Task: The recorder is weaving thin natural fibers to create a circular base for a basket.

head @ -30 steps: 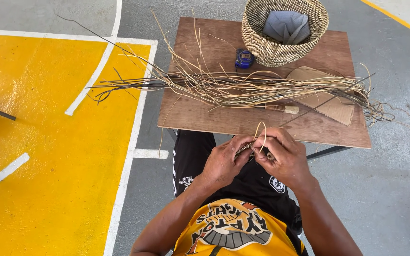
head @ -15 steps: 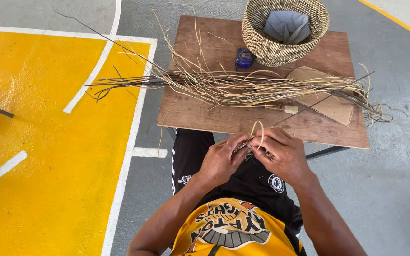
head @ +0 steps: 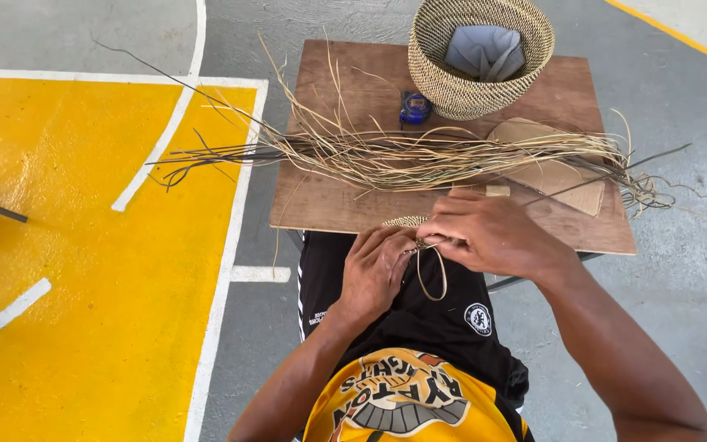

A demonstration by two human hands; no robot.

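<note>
The left hand [head: 378, 266] and right hand [head: 488, 233] both pinch a small coiled weaving start [head: 407, 222] at frame centre, a straw strand [head: 434, 274] looping below (light, springy, likely brittle); best gripped near the coil.

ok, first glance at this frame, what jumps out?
Probably the long bundle of dry straw strands sprawled across the brown board, tips trailing over the yellow floor marking. Next, the woven basket at the board's far edge, holding grey cloth. Nearest the camera, the left hand and right hand meet over a small woven piece, a strand looping below.
</note>
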